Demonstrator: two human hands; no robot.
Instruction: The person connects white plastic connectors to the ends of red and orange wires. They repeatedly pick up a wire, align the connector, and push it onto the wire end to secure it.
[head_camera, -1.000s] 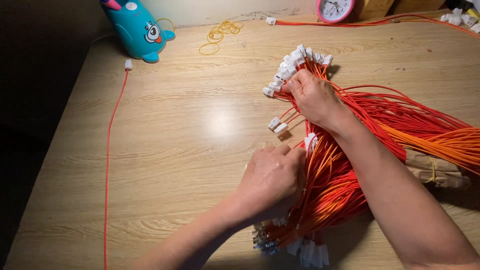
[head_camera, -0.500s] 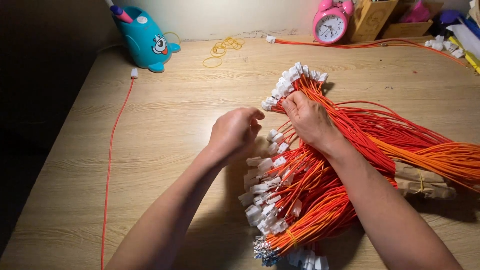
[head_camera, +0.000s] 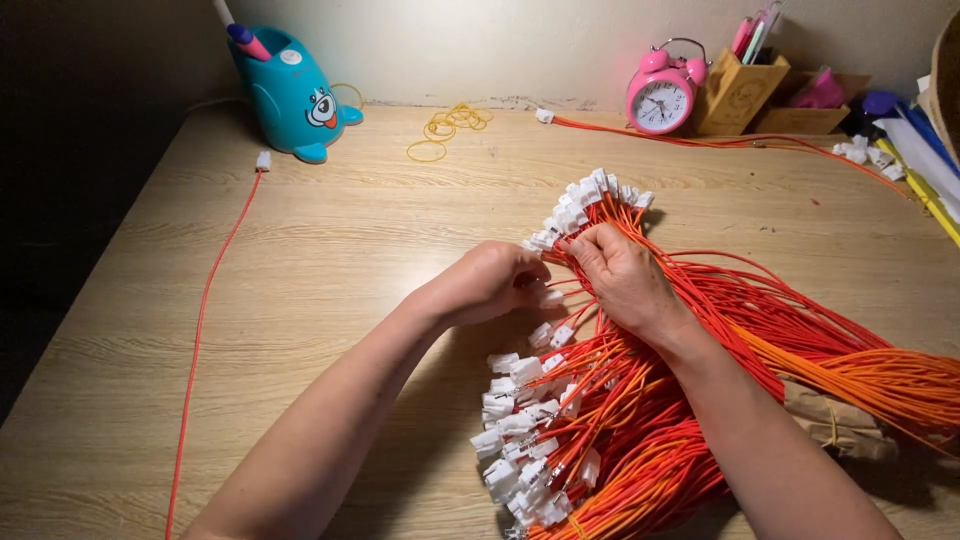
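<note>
A big bundle of orange wires (head_camera: 760, 340) with white plastic connectors (head_camera: 520, 420) lies on the wooden table (head_camera: 330, 260). My left hand (head_camera: 490, 283) and my right hand (head_camera: 622, 280) meet above the bundle, both pinching at a white connector (head_camera: 550, 297) between them. A second cluster of white connectors (head_camera: 590, 200) fans out just beyond my right hand. My right forearm lies across the wires and hides part of them.
A single orange wire (head_camera: 205, 310) runs down the table's left side. At the back stand a blue animal-shaped pen holder (head_camera: 290, 95), yellow rubber bands (head_camera: 450, 125), a pink alarm clock (head_camera: 660, 95), a wooden pen box (head_camera: 740, 90) and loose connectors (head_camera: 860, 150).
My left hand has moved up from the lower wire ends to meet my right hand. The lower connectors now lie uncovered and spread. The camera has tilted up, showing more of the back.
</note>
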